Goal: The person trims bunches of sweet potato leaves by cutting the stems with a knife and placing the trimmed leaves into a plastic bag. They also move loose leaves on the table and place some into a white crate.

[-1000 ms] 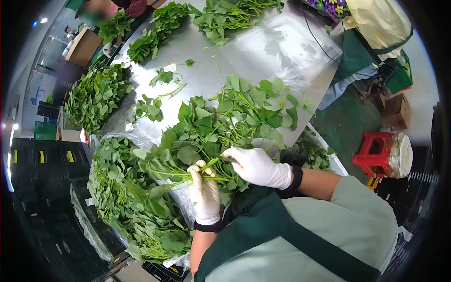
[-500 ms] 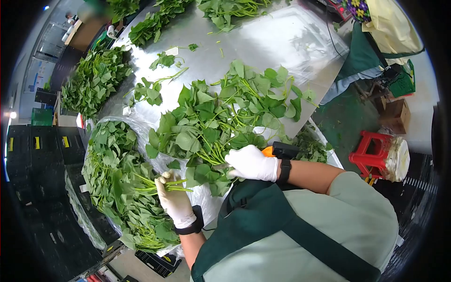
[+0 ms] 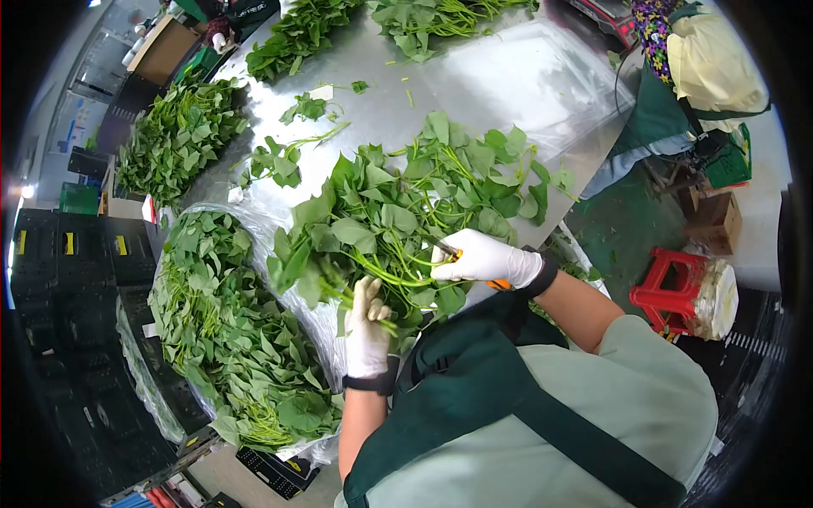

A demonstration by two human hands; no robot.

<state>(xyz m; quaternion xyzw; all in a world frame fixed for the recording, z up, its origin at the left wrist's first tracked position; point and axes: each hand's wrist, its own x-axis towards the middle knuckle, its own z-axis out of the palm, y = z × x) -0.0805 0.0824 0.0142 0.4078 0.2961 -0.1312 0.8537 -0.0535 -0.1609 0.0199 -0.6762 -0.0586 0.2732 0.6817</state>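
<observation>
My left hand, in a white glove, is closed around a few leafy green stems at the near edge of the leaf pile. Their leaves point away to the left and blur into the pile. To its right, my gloved right hand grips an orange-handled cutting tool, mostly hidden by the palm. A short dark blade shows by the fingertips, among the stems of the large loose pile of leafy greens. This pile lies on the metal table in front of me.
A plastic-lined crate of bundled greens stands at left. More bunches lie along the table's far and left sides. Clear plastic sheets rest at back right. Another person works beyond them; a red stool is at right.
My left hand has moved right and up to the pile; the stems it held over the crate are no longer there. My right hand has shifted right and up with the tool.
</observation>
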